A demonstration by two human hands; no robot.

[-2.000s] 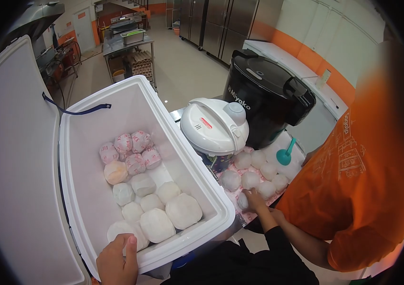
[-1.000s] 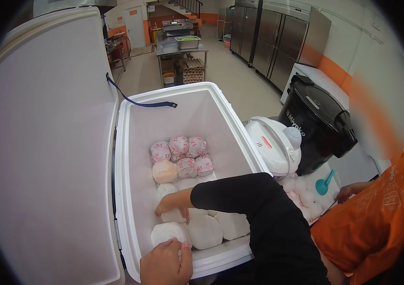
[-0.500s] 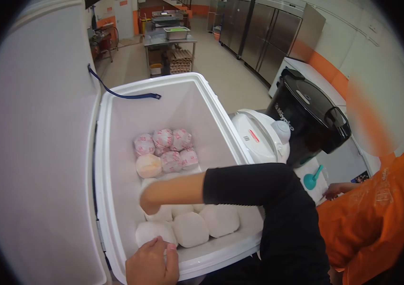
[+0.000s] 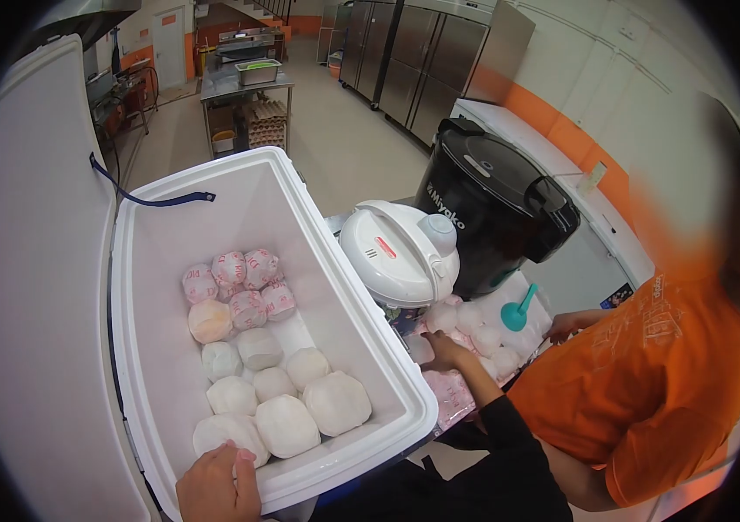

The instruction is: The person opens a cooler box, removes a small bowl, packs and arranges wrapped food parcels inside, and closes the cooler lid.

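My left hand (image 4: 220, 487) is curled over the near rim of a large white cooler box (image 4: 426, 409), its fingertips by a white paper-wrapped ball (image 4: 226, 435). Inside the box sit several more white-wrapped balls (image 4: 287, 426), a peach-toned one (image 4: 210, 321) and several in pink-printed paper (image 4: 248, 308). Outside, to the right of the box, my right hand (image 4: 446, 351) reaches to the table, its fingers closed about a pale wrapped ball (image 4: 420, 349). More pale balls (image 4: 485, 337) lie beside that hand, on and near pink-printed wrapping (image 4: 452, 393).
A white rice cooker (image 4: 392, 252) and a black Miyako pot (image 4: 496, 196) stand beyond the box. A teal ladle-like scoop (image 4: 516, 311) lies near the hand of a person in an orange shirt (image 4: 648, 374). The cooler lid (image 4: 31, 287) stands raised at left.
My right hand has left the inside of the cooler box and moved right to the balls on the table. My view has turned to the right. My left hand stays at the rim.
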